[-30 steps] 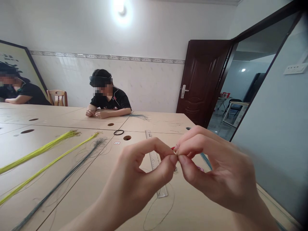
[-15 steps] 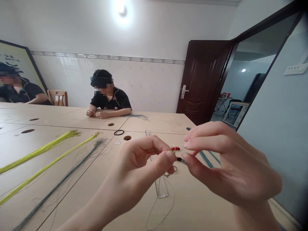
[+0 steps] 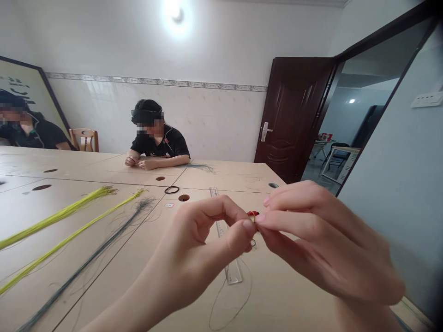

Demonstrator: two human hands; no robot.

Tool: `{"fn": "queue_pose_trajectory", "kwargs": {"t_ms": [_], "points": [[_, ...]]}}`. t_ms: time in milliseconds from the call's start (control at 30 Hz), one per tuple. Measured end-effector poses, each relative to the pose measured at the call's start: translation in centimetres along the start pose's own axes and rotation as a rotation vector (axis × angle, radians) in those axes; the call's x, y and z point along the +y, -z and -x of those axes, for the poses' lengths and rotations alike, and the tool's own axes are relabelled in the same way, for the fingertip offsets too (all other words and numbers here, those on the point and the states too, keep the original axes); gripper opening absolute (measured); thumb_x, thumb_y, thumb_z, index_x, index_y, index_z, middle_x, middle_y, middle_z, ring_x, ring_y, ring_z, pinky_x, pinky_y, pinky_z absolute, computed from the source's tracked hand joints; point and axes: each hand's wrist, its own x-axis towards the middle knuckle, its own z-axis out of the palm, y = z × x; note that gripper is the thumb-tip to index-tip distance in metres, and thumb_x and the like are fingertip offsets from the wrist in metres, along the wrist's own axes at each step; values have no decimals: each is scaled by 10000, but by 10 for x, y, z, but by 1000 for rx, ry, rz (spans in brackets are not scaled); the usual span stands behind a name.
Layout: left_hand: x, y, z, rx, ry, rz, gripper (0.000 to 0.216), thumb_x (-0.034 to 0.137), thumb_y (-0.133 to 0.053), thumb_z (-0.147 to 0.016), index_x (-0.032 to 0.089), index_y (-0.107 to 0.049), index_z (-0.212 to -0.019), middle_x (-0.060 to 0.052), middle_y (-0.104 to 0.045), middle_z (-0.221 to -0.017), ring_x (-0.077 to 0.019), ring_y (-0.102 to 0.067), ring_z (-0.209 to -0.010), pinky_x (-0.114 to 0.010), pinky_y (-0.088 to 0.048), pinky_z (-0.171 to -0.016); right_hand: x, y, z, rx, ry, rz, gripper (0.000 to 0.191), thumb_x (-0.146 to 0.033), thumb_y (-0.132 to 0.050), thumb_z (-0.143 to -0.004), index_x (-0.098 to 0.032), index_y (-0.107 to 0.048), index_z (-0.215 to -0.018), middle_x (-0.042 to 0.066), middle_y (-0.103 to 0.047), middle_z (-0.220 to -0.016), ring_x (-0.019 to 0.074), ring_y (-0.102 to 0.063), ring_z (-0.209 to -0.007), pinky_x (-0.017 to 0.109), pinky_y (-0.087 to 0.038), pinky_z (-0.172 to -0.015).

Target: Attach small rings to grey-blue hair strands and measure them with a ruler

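Above the table's near right part, my left hand (image 3: 204, 249) and my right hand (image 3: 321, 240) meet fingertip to fingertip. Both pinch a tiny pale bead or ring (image 3: 255, 220) with a thin thread (image 3: 228, 299) that hangs down and loops on the tabletop. A small red piece (image 3: 252, 213) shows just behind the fingertips. A clear ruler (image 3: 224, 244) lies on the table under my hands, partly hidden by them.
Two yellow-green cord bundles (image 3: 65, 213) and a grey-blue thread bundle (image 3: 100, 246) stretch across the wooden table (image 3: 104, 286). A black ring (image 3: 171, 189) and cable holes (image 3: 183, 198) lie mid-table. A person (image 3: 155, 140) sits opposite, another at far left (image 3: 24, 131). A dark door (image 3: 294, 115) stands open.
Half a second ago my hands were slightly apart with my right fingers loosened; now the fingertips are together again, pinching the small piece.
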Motion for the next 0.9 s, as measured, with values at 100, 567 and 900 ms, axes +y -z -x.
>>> {"fn": "queue_pose_trajectory", "kwargs": {"t_ms": [100,567,900], "points": [[0,0,2,23,-14,-95,193,263,-592,-848,186,-586,-671,51,-571,-624,-61,-500,-606,-153,-389,-549,0,1,0,-14,0,7,142,-56,-653,-801,-151,-616,-900,24,-589,-896,122,-590,-829,255,-530,-697],[1,-2,3,13,-27,-145,167,244,-571,-844,203,-601,-686,40,-583,-653,-90,-522,-635,-192,-410,-571,0,-3,-1,-55,-5,22,132,-79,-642,-801,-177,-578,-863,20,-585,-862,121,-596,-832,232,-528,-696],[0,-3,3,20,-37,-96,164,218,-578,-851,197,-603,-690,39,-610,-668,-84,-550,-647,-180,-430,-584,0,-6,-3,10,-32,9,131,-67,-649,-769,-165,-580,-823,17,-591,-826,115,-608,-775,221,-500,-619]]}}
